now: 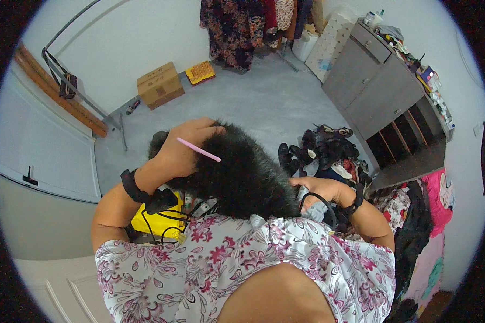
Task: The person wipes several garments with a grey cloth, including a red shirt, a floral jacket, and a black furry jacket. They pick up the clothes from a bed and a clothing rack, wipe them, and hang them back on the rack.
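Note:
A black, furry article [246,173] lies against the front of a floral blouse; its exact kind cannot be told. My left hand [184,147] is curled over its upper left part. A thin pink stick [199,149] crosses the back of that hand and the fur; whether the fingers hold it is not clear. At the article's lower right edge is my right hand [319,189], thumb towards the fur, its other fingers partly hidden behind a dark cord loop [313,195]. Dark bands circle both wrists.
Below my left forearm is a yellow bag [155,222] with black cords. Dark shoes [327,147] are piled beyond my right hand, beside a grey cabinet [365,82]. A cardboard box [160,85] and an egg tray [200,72] stand by the wall. Clothes [414,222] lie heaped at right.

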Available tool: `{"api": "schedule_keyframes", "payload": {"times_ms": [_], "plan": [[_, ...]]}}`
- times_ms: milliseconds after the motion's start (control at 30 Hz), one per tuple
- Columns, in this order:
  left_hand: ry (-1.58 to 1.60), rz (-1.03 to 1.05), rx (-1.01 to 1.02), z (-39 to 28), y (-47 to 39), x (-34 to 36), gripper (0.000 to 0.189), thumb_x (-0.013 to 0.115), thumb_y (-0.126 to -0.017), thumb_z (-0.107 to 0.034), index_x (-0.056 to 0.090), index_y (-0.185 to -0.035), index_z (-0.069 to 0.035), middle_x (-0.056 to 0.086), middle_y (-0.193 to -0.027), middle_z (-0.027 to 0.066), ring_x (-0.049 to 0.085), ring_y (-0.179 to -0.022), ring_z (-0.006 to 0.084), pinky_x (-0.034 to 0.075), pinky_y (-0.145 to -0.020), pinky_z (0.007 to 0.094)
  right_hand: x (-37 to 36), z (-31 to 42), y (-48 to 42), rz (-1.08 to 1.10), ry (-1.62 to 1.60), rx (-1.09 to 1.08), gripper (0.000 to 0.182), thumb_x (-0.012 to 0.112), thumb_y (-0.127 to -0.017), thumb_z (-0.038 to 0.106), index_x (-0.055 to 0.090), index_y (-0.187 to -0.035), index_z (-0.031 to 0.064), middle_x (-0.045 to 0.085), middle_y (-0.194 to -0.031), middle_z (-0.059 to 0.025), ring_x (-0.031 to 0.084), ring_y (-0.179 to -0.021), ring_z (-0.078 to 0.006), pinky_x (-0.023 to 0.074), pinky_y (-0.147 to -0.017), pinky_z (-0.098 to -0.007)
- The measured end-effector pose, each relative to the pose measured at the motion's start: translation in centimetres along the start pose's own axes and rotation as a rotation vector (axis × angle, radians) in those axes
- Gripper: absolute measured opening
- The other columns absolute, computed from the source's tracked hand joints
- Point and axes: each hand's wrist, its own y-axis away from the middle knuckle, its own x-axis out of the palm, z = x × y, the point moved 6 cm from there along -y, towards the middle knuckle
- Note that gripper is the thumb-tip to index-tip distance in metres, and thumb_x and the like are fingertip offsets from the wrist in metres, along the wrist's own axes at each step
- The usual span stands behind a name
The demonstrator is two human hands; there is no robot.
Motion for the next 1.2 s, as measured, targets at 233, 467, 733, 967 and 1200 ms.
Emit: {"api": "schedule_keyframes", "payload": {"times_ms": [233, 467, 733, 967, 1200], "plan": [[0.060, 0.002, -0.030, 1.4, 0.4, 0.1, 0.058, 0.068, -0.053, -0.006, 0.054, -0.109, -0.006, 0.054, -0.100, 0.0151, 0.054, -0.093, 0.0361, 0.045, -0.078, 0.0362, -0.3, 1.9, 0.2, -0.261, 0.400, -0.003, 0.047, 0.075, -0.061, 0.017, 0.055, -0.099, 0.0012, 0.061, -0.092, -0.0070, 0.055, -0.088, -0.0126, 0.0427, -0.076, -0.0284], [0.014, -0.228, 0.139, 3.5, -1.7, -0.5, 0.020, 0.055, -0.058, 0.007, 0.064, -0.075, -0.001, 0.056, -0.088, 0.0147, 0.055, -0.082, 0.0323, 0.046, -0.069, 0.0351, -4.4, 8.3, 0.1, -0.817, 1.067, -0.080, 0.034, 0.069, -0.059, 0.013, 0.054, -0.088, 0.0040, 0.061, -0.082, -0.0158, 0.060, -0.079, -0.0337, 0.0465, -0.067, -0.0377], [-0.024, -0.395, -0.147, 2.2, -6.8, -5.7, 0.027, 0.063, -0.065, -0.001, 0.061, -0.092, -0.003, 0.062, -0.088, 0.0149, 0.061, -0.084, 0.0316, 0.048, -0.071, 0.0349, -5.5, 13.8, 1.8, -1.620, 1.213, -0.417, 0.032, 0.066, -0.065, 0.006, 0.053, -0.094, 0.0069, 0.059, -0.089, -0.0134, 0.059, -0.084, -0.0339, 0.0467, -0.071, -0.0343], [0.064, -0.396, -0.043, 3.1, -7.8, -3.6, 0.033, 0.060, -0.062, 0.000, 0.062, -0.095, -0.007, 0.061, -0.094, 0.0140, 0.058, -0.087, 0.0344, 0.048, -0.075, 0.0362, -6.4, 13.1, 3.2, -1.283, 0.946, -0.277, 0.040, 0.065, -0.064, 0.005, 0.053, -0.102, 0.0039, 0.058, -0.093, -0.0158, 0.058, -0.090, -0.0304, 0.0445, -0.077, -0.0331], [-0.120, -0.350, -0.025, 2.4, -8.3, -1.5, 0.038, 0.060, -0.058, 0.003, 0.056, -0.095, -0.003, 0.059, -0.086, 0.0180, 0.057, -0.082, 0.0381, 0.047, -0.071, 0.0408, -5.6, 11.6, 4.8, -1.153, 0.971, -0.313, 0.043, 0.065, -0.065, 0.003, 0.054, -0.106, 0.0021, 0.058, -0.098, -0.0157, 0.057, -0.093, -0.0287, 0.0427, -0.081, -0.0321]]}}
